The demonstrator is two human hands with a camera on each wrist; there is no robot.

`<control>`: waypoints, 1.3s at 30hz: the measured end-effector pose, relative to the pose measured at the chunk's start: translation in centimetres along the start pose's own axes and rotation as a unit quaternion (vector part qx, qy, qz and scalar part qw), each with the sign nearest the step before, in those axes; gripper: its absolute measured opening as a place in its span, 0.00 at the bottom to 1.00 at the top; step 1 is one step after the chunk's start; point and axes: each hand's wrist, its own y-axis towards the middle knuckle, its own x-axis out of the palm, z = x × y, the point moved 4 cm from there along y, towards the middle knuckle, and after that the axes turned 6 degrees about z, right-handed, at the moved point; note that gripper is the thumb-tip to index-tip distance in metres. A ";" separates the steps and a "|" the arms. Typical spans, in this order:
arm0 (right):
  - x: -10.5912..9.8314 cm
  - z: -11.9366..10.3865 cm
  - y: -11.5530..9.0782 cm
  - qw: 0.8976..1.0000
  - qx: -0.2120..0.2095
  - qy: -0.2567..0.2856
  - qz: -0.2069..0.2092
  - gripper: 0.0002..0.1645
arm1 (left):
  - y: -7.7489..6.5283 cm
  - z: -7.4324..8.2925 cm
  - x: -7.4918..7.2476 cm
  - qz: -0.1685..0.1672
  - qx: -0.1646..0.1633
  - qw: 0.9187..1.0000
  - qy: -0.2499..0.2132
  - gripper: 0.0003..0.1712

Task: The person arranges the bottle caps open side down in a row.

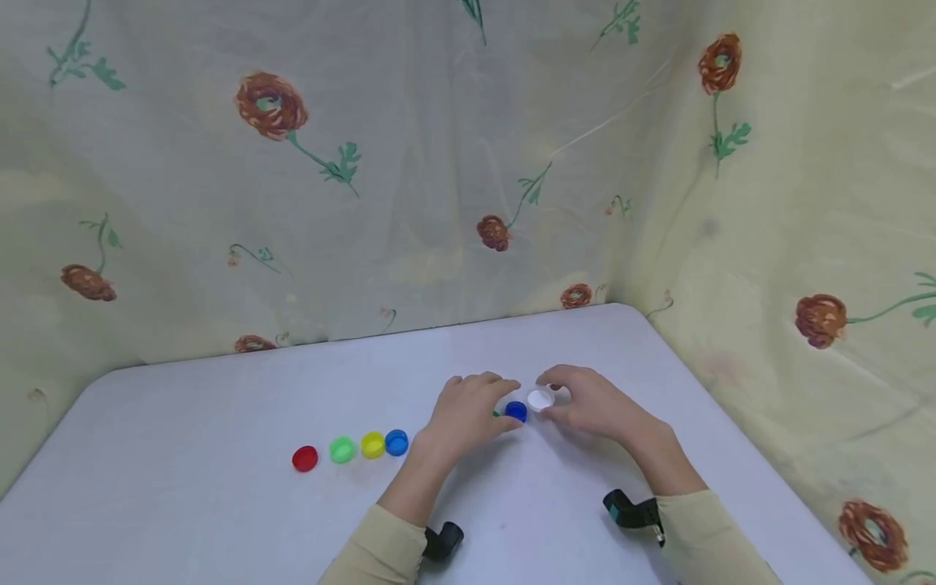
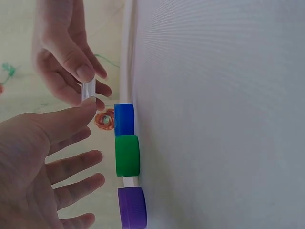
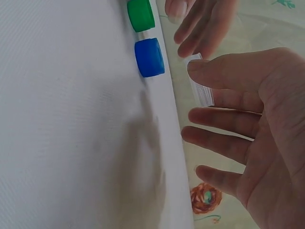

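My right hand (image 1: 595,404) pinches a white bottle cap (image 1: 540,399) between thumb and index finger, raised off the table in both wrist views. The other fingers of that hand spread apart. Facing it, my left hand (image 1: 468,410) holds nothing, its fingers apart; its thumb tip overlaps the white cap's edge in the left wrist view. A dark blue cap (image 1: 516,411) sits on the table between the hands. Beside it stand a green cap (image 2: 127,155), a white piece (image 2: 130,182) and a purple cap (image 2: 132,207), mostly hidden behind the left hand in the head view.
Left of my left hand, a red cap (image 1: 305,458), a light green cap (image 1: 342,449), a yellow cap (image 1: 373,444) and a blue cap (image 1: 396,443) lie in a row on the white table (image 1: 183,504). Flowered cloth (image 1: 409,162) hangs behind and to the right.
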 end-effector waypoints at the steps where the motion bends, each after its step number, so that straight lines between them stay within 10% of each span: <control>1: 0.0 -0.1 0.0 1.000 0.004 0.000 -0.001 0.22 | 0.0 0.0 0.0 0.003 0.001 1.000 0.001 0.31; 39: -0.8 -2.4 -0.4 0.999 -0.034 0.035 -0.006 0.15 | 0.0 0.5 -0.9 0.088 0.040 0.995 0.002 0.22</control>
